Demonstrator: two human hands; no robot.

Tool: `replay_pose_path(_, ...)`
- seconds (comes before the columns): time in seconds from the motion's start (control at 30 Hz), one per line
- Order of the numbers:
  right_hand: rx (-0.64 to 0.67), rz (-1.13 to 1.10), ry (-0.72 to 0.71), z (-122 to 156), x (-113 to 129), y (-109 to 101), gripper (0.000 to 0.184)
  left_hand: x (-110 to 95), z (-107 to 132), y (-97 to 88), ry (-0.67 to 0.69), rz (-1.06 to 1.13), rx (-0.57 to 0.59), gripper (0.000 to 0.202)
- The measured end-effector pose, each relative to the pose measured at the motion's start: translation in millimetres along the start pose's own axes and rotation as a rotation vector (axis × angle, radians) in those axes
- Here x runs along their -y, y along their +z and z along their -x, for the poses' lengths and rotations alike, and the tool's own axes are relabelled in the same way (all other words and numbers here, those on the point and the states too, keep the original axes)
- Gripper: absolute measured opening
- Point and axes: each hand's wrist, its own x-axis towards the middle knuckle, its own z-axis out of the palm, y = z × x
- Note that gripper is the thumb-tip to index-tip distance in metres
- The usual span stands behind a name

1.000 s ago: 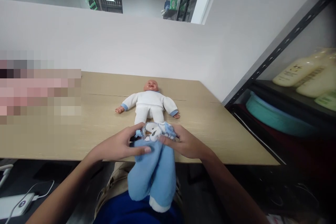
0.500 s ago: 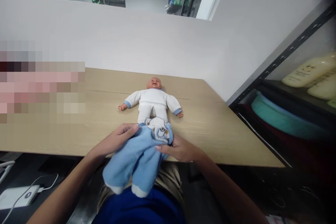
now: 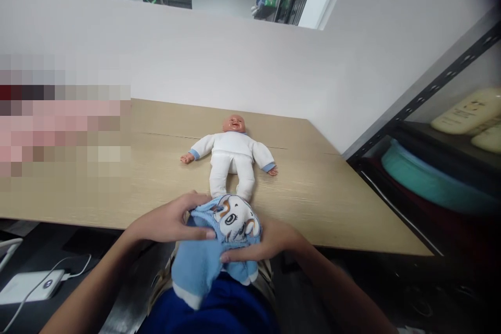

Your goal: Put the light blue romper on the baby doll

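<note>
Blue garment: fleecy, soft-napped cloth with two short, rounded tube legs ending in pale cuffs; it is held up at the near edge of the worktop, waist over the edge, legs hanging below it.
Animal patch: smooth-looking white shape on the garment's upper part, dark-outlined, with brown curves and one large eye.
Left hand: holding the garment's left side, thumb laid across the front, fingers partly hidden behind the folds.
Right hand: holding the opposite side, thumb pressed on the blue cloth below the patch; its other fingers are mostly hidden.
Doll: on its back, head toward the worktop's far edge and legs toward the near one; hard, glossy head and small moulded hands, plump white cloth body, arms spread wide, cuffs in blue. The garment hides its feet.
Worktop surface: flat, pale wood tone with a fine sheen and a thin straight seam running parallel to the far edge.
Shelf upright: dark, slotted strip slanting up beyond the worktop's right edge.
Basin: curved, smooth turquoise wall, on the shelving there.
Bottle: rounded, creamy yellow, lying above the basin.
Power bank: white, flat, round-cornered block with a thin cable, below the near edge at left.
</note>
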Motion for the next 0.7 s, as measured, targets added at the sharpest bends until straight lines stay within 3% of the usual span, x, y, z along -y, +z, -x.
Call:
replay_pose_path(0.13,-0.087,0.01,0.015,5.1,-8.2,-3.6,0.058,3.1,5.7,-8.2,0.071,-0.001,0.195,0.053)
replay_pose_path(0.27,-0.05,-0.048,0.022,6.4,-14.0,-6.1,0.052,20.1,1.3,-9.5,0.109,0.089,0.31,0.035)
replay_pose_path(0.5,0.205,-0.174,-0.024,-2.3,-15.3,0.3,0.045,52.1,-9.2,11.5,-0.018,0.424,0.261,0.059)
replay_pose_path(0.6,0.132,-0.296,0.05,-0.5,-21.5,3.0,0.046,55.9,-7.7,21.6,-0.067,0.45,0.21,0.057)
replay_pose_path(0.7,-0.007,-0.408,0.098,2.1,-33.3,5.7,0.061,60.3,-1.1,26.3,-0.123,0.493,0.174,0.061)
